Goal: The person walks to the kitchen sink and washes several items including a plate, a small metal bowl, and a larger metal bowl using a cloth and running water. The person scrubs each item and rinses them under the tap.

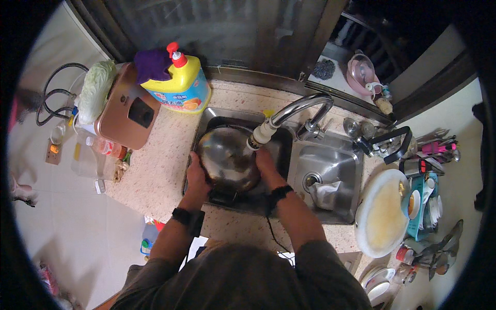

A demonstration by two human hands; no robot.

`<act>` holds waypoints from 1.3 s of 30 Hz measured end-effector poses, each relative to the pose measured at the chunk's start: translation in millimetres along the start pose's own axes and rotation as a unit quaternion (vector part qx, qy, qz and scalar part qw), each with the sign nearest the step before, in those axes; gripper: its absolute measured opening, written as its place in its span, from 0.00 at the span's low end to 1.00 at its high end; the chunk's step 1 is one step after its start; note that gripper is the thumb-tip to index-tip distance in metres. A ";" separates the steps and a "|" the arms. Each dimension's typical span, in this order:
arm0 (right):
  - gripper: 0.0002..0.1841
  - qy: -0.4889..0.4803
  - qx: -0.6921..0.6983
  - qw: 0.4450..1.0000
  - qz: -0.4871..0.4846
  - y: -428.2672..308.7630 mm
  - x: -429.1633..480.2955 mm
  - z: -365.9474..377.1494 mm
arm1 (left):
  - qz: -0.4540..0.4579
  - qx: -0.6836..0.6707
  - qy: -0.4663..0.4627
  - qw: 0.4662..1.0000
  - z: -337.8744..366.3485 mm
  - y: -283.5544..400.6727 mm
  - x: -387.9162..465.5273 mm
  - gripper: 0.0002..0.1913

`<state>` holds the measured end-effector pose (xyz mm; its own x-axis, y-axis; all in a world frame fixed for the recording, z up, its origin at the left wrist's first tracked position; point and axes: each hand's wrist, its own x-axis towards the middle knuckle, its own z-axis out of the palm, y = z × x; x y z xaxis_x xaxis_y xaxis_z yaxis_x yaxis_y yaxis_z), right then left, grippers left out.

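Note:
A round metal pan [228,159] sits in the left basin [277,155] of a double steel sink, with a dark handle [223,196] on the side nearest me. Whether its inside or its underside faces up, I cannot tell. My left hand [197,176] grips the left edge of the pan, and my right hand [266,164] holds the opposite edge, its fingers partly hidden under the faucet's nozzle. That pale spray nozzle [260,136], on a curved chrome faucet [300,105], hangs over the pan's right side.
A yellow detergent jug [176,87] with a red pump stands behind, left of the sink. Beside it are a copper-coloured box [126,108] and a napa cabbage [97,91]. A white cloth [325,195] lies in the right basin [329,162]. A round cutting board [383,213] borders it.

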<state>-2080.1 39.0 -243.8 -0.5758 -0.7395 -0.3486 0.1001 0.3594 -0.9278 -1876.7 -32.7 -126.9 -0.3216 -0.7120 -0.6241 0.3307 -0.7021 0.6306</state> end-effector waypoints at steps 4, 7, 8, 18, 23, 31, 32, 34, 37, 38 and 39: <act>0.25 0.043 0.361 0.906 0.217 19.9 -22.3 -13.5 | -0.018 -0.001 -0.023 1.000 -4.7 5.0 7.0 0.32; 0.32 0.054 0.376 0.900 0.216 13.4 -33.4 -29.4 | -0.086 0.073 -0.050 0.992 -11.8 0.9 23.8 0.32; 0.34 0.060 0.359 0.909 0.201 8.2 -36.8 -35.3 | -0.092 0.152 -0.030 0.984 -12.0 -1.1 31.7 0.32; 0.29 0.120 0.417 0.892 0.129 -36.3 -94.8 -51.1 | 0.223 0.726 -0.145 0.634 47.3 -50.9 116.9 0.25; 0.26 0.073 0.489 0.867 0.061 -35.2 -99.0 -34.2 | 0.435 0.673 -0.236 0.550 79.6 -74.1 72.7 0.25; 0.24 0.099 0.436 0.882 0.148 -31.9 -111.9 3.3 | 0.354 0.764 -0.292 0.454 109.3 -45.9 9.0 0.23; 0.24 0.082 0.458 0.878 0.115 -33.2 -113.3 5.5 | 0.262 0.746 -0.277 0.546 111.5 -37.7 15.3 0.23; 0.25 0.059 0.483 0.869 0.086 -35.7 -116.4 5.7 | 0.069 0.679 -0.253 0.686 110.7 -21.8 34.0 0.23; 0.27 0.060 0.464 0.876 0.114 -36.1 -123.7 -1.5 | 0.228 0.720 -0.308 0.578 90.7 -8.0 62.6 0.23; 0.28 0.069 0.438 0.886 0.135 -35.1 -126.5 -4.5 | 0.187 0.707 -0.305 0.610 80.0 -7.2 69.5 0.23; 0.29 0.093 0.412 0.891 0.167 -33.7 -129.5 -7.5 | 0.144 0.693 -0.302 0.639 68.1 -6.6 75.2 0.24</act>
<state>-2015.0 126.9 -166.5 -0.5188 -0.5358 -0.6662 0.8086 -0.0545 -0.5858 -1963.4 -81.9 -146.6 -0.8466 -0.3895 -0.3627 -0.5148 0.4261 0.7439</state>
